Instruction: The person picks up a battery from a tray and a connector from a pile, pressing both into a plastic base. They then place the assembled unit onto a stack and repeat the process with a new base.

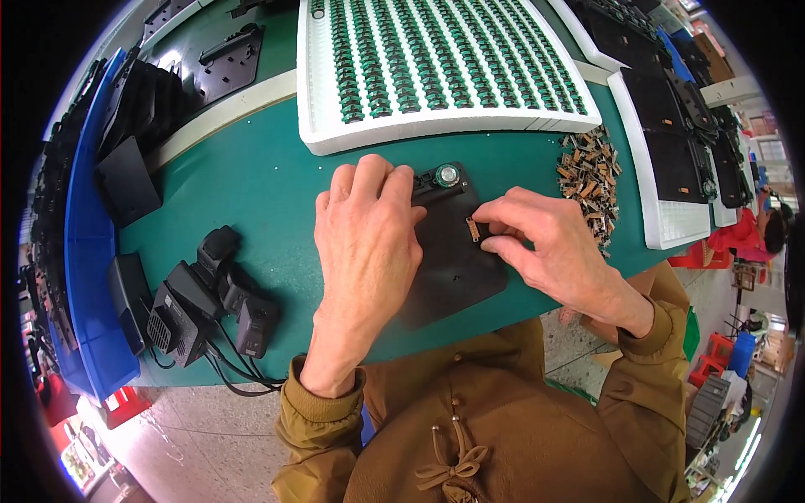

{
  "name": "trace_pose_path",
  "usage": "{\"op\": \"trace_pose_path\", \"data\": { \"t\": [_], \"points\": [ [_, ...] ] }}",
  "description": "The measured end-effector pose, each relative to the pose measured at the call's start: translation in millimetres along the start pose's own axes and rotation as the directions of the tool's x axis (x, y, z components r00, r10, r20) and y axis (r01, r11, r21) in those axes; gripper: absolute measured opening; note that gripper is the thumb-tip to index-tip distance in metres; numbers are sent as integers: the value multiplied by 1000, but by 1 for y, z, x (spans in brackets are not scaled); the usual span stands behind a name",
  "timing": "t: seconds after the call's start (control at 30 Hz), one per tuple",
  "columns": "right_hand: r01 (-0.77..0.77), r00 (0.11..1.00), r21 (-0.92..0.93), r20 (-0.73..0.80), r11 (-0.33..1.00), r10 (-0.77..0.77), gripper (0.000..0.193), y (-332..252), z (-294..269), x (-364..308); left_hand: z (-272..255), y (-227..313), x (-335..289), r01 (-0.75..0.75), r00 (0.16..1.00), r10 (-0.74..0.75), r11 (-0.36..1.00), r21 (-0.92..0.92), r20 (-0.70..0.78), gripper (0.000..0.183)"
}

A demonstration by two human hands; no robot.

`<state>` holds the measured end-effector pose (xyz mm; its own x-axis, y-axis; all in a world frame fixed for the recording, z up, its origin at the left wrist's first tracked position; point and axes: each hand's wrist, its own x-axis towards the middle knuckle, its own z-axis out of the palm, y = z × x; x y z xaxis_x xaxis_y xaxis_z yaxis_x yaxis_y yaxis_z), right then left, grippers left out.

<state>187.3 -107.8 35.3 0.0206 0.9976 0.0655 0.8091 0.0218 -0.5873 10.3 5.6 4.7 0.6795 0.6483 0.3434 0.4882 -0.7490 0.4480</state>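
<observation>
A dark plastic panel (453, 272) lies flat on the green table in front of me. A round green-and-silver component (448, 175) sits at its far edge, beside a black raised bar. My left hand (366, 220) curls over the panel's far left part, gripping it; its fingertips are mostly hidden. At the panel's right edge, my right hand (547, 239) pinches a small copper-brown circuit board (474, 229) with thumb and forefinger. The board touches or nearly touches the panel; I cannot tell which.
Beyond the panel stands a white foam tray (436, 124) with rows of green components. A pile of small brown boards (589, 180) lies at right, near another white tray (667, 226) holding dark panels. Black cabled devices (210, 293) and a blue bin (94, 251) are at left.
</observation>
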Motion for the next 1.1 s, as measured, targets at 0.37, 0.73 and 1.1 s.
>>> {"op": "trace_pose_path", "data": {
  "t": [0.37, 0.73, 1.1],
  "points": [
    [-612, 791, 602, 454, 513, 411, 34, 3, -24, -16, -1, 5, 15, -26, 999, 21, 986, -166, -31, 30],
    [-430, 898, 827, 348, 362, 271, 15, 19, -60, -78, -19, 6, 6, -69, 975, -46, 868, -492, -218, 57],
    [30, 505, 905, -381, 425, 775, 14, 123, -195, -173, -10, -7, 2, -42, 984, -55, 852, -521, -169, 56]
  ]
}}
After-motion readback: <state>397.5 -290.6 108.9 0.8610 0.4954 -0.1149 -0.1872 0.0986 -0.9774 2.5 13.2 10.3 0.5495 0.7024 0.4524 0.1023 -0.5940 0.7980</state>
